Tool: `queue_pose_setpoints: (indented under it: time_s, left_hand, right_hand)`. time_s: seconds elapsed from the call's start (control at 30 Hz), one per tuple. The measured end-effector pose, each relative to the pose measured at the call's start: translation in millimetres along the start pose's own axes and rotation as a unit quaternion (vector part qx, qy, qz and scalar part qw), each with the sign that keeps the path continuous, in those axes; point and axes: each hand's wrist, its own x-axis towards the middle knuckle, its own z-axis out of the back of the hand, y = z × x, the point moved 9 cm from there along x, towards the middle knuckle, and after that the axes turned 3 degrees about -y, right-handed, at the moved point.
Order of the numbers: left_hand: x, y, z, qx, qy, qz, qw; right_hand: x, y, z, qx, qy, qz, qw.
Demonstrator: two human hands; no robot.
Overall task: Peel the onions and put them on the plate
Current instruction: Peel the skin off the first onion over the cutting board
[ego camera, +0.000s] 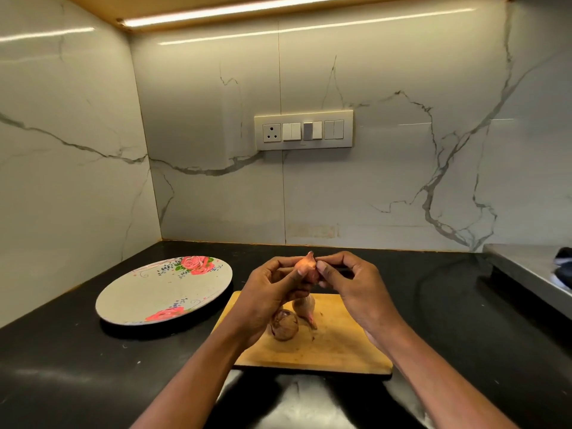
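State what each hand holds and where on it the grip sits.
Both hands hold one small onion above the cutting board. The left hand grips its body from the left; the right hand pinches its upper right side, near the pointed tip.

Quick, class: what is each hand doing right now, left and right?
Left hand: fingers curled round the onion, holding it above the cutting board.
Right hand: pinching the same onion near its tip.
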Motion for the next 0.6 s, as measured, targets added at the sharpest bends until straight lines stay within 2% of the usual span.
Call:
queue_pose_setpoints:
  time_s: [0.2, 0.37, 0.6]
  left_hand:
    - [1.1, -3.3, 2.0, -0.057, -0.003, -0.005, 0.998]
    - [1.5, -0.8, -2.8, -0.09, 0.001, 0.0, 0.996]
    - [-2.4, -3.1, -4.9, -0.077, -0.007, -0.009, 0.997]
  right_hand:
    - [-4.9, 6.2, -13.9, 0.027, 0.027, -0.006, 0.999]
    - [-3.5, 4.3, -8.6, 0.04, 0.015, -0.006, 0.999]
    - [-2.9, -7.4, -11.1, 0.146, -0.021, -0.057, 0.987]
